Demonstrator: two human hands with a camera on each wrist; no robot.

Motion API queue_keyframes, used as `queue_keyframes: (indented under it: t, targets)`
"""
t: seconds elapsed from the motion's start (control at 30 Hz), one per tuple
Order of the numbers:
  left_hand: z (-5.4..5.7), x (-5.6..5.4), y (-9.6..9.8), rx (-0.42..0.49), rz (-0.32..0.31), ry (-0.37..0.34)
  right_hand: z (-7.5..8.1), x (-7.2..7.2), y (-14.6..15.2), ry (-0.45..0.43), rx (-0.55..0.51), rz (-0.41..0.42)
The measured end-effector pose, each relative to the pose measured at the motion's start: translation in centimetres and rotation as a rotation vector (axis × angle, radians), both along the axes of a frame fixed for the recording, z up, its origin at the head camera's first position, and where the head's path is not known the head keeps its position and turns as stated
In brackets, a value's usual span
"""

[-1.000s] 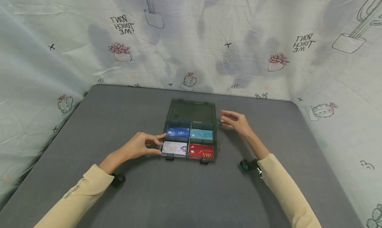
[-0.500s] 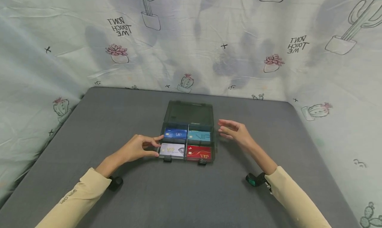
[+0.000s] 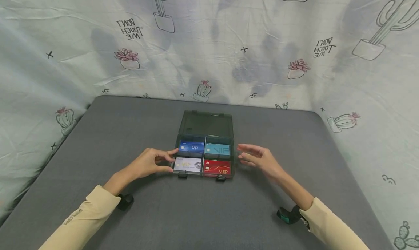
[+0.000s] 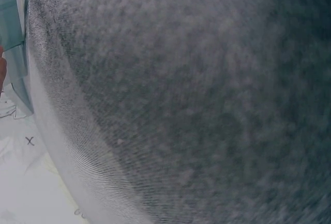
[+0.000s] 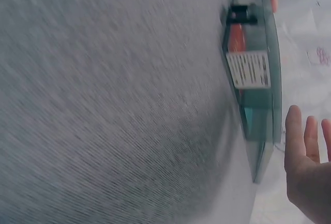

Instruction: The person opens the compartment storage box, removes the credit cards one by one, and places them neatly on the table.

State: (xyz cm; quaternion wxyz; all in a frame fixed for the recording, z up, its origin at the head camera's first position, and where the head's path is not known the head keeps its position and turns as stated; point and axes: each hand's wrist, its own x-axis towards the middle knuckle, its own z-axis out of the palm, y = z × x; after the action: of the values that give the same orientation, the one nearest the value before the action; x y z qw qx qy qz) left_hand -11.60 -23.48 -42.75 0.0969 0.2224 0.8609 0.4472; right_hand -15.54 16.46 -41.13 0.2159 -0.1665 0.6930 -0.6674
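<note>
A dark translucent plastic case (image 3: 207,124) lies with its lid swung back on the table. Its four-part tray holds a blue VIP card (image 3: 188,147), a teal VIP card (image 3: 217,149), a white VIP card (image 3: 187,165) and a red VIP card (image 3: 217,167). My left hand (image 3: 151,163) touches the case's left side with its fingertips, thumb near the front corner. Just off the right side, my right hand (image 3: 262,161) hovers with loosely extended fingers, holding nothing. In the right wrist view, a white striped label (image 5: 249,70) shows on the case's side.
The grey cloth-covered table (image 3: 183,217) extends around the case. Behind it hangs a white curtain (image 3: 209,43) with cactus drawings. Two latches, one of them the right latch (image 3: 221,178), jut from the case's front. Black cameras are strapped at both wrists.
My right hand has come toward me along the case's right side, from beside the lid to beside the tray. My left hand stays at the left side; the view has shifted slightly.
</note>
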Motion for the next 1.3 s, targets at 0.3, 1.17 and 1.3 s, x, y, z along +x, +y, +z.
queue_keyframes:
  t: [0.3,1.17,1.3]
  targets:
    - [0.1,0.0,0.0,0.014,0.009,-0.035,-1.0,2.5,0.2,-0.013,0.011,0.044]
    - [0.2,0.1,-0.5,0.035,0.005,-0.039,-1.5,3.6,-3.4,0.171,0.318,-0.032]
    - [0.2,0.1,-0.4,0.03,-0.001,-0.029,-1.2,3.3,-4.0,0.215,0.456,-0.026]
